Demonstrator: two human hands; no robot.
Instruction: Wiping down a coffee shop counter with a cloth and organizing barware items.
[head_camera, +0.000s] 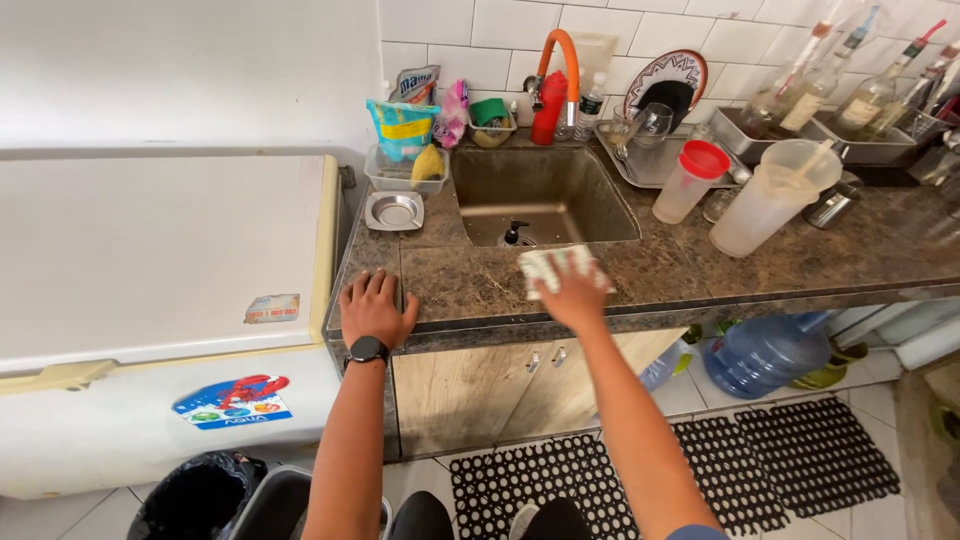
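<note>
Grip: the right hand lies flat, pressing a pale cloth onto the counter; the left hand rests open, fingers spread, on the counter's front edge, holding nothing.
Freezer: a white chest freezer stands just beside the counter, to the left.
Counter: dark stone counter, the cloth lying just in front of the sink.
Sink: a metal basin under an orange tap.
Jug: a clear plastic jug stands right of the sink.
Watch: a black watch on the left wrist.
</note>
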